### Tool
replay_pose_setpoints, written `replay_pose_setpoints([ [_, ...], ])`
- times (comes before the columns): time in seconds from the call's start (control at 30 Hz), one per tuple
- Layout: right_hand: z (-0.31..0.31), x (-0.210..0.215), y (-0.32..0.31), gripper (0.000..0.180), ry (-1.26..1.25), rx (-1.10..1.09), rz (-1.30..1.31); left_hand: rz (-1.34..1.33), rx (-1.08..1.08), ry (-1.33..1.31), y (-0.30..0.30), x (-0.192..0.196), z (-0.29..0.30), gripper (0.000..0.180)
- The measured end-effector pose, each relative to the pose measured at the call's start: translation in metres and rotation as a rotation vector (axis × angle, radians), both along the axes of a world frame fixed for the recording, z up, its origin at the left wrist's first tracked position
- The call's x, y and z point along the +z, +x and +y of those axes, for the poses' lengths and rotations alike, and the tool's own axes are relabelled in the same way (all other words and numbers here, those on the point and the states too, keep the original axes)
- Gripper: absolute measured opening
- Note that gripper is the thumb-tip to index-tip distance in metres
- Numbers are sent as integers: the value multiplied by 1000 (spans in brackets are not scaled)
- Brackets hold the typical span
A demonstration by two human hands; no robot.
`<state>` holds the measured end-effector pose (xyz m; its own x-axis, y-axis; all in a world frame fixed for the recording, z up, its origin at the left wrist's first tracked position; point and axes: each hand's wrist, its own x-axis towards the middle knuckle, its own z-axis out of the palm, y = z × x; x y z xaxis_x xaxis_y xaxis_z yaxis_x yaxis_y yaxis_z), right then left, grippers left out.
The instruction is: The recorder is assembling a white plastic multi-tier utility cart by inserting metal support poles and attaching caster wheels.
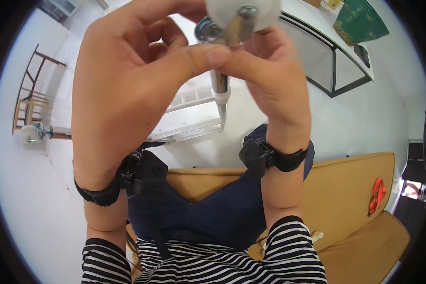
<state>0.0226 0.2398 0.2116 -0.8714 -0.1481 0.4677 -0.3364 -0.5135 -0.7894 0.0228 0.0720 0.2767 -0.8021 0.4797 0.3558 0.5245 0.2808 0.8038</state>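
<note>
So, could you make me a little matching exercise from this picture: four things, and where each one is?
1. white caster wheel
2. green bag-like item
3. orange-red item
4. black wrist straps

A. on the tan seat
B. just below the left hand and right hand
C. top middle of the view, at both thumbs
D. upper right of the view

Right pairs: 1-C, 2-D, 3-A, 4-B

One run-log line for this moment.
left hand: at white-wheeled caster, grip partly hidden | right hand: same caster, grip partly hidden | below: chrome tube, white plastic shelves | rest: tan upholstered seat
</note>
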Motion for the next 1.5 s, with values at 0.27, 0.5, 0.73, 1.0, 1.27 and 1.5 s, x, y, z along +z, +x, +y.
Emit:
replay_pose_setpoints([
  [0.27, 22, -20, -8, 28, -41, 58, 20, -106, 70, 77, 8, 4, 16, 37],
  [0.5, 3, 16, 13, 49, 120, -133, -219, -186, 81, 83, 10, -4, 3, 42],
  [0.73, 14, -11, -3, 26, -52, 55, -36, -198, 33, 104, 1, 1, 1, 47],
  [1.0, -3, -5, -4, 43, 3, -73, 33, -237, 76, 98, 3, 5, 5, 46],
  [1.27, 10, -4, 3, 34, -9, 104, -153, -251, 54, 130, 5, 2, 8, 45],
  [1.5, -5, -7, -1, 38, 32, -176, 48, -227, 94, 54, 4, 8, 7, 45],
])
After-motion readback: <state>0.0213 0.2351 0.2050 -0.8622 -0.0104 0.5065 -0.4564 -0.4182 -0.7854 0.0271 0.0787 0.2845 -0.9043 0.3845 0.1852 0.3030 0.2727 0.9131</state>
